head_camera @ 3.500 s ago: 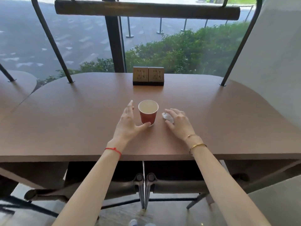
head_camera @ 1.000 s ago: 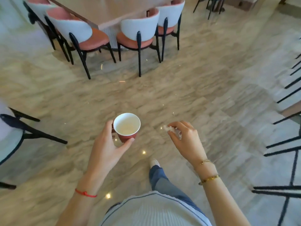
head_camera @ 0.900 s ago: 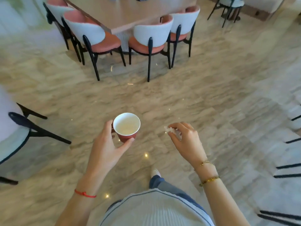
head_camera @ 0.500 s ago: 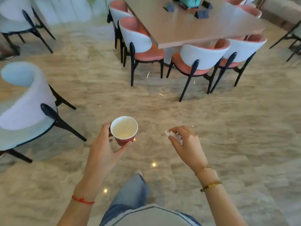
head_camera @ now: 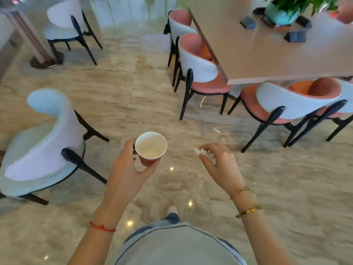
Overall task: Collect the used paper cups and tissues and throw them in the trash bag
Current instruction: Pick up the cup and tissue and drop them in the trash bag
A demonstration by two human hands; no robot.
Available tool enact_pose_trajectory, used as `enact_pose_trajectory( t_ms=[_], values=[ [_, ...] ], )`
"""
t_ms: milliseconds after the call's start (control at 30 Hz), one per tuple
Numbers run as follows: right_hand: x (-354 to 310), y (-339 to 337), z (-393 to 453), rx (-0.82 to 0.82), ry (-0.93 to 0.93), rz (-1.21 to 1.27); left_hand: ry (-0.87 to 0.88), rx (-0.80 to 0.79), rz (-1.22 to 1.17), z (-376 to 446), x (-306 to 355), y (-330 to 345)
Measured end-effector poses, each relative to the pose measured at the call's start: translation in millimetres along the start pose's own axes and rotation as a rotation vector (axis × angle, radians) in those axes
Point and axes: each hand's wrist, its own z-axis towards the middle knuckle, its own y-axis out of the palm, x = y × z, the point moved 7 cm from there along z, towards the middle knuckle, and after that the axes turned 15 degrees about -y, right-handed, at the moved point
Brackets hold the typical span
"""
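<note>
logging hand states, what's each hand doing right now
Left hand: grips the red paper cup, upright.
Right hand: pinches a crumpled tissue.

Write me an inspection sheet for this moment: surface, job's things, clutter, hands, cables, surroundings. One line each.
Surface: glossy marbled floor with light reflections.
Job's things: red paper cup, upright, looks empty; crumpled white tissue; no trash bag in view.
Clutter: small dark objects and a potted plant on the long table.
Hands: left hand grips the cup; right hand pinches the tissue.
Cables: nothing seen.
Surroundings: pink-seated chairs at the table, pale blue armchair on the left, another farther back.
</note>
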Motion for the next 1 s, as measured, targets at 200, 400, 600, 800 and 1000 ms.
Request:
enact_pose_trajectory(
  t_ms=[200,400,600,800,1000],
  values=[
    [37.7,11.8,127.2,-0.001,-0.011,0.007,-0.007,-0.012,0.008,128.3,24.9,6.9],
    [91.9,40.7,246.8,-0.042,-0.036,-0.013,-0.040,0.021,0.000,250.7,29.8,22.8],
    [147.1,63.4,393.3,-0.058,-0.083,0.033,-0.073,0.068,-0.025,393.4,44.8,39.3],
    [189.7,80.5,561.0,-0.100,-0.159,0.055,-0.092,0.114,-0.023,546.9,77.1,43.4],
    [214.9,103.5,693.2,-0.101,-0.200,0.086,-0.124,0.150,-0.038,669.3,87.7,43.9]
  ],
)
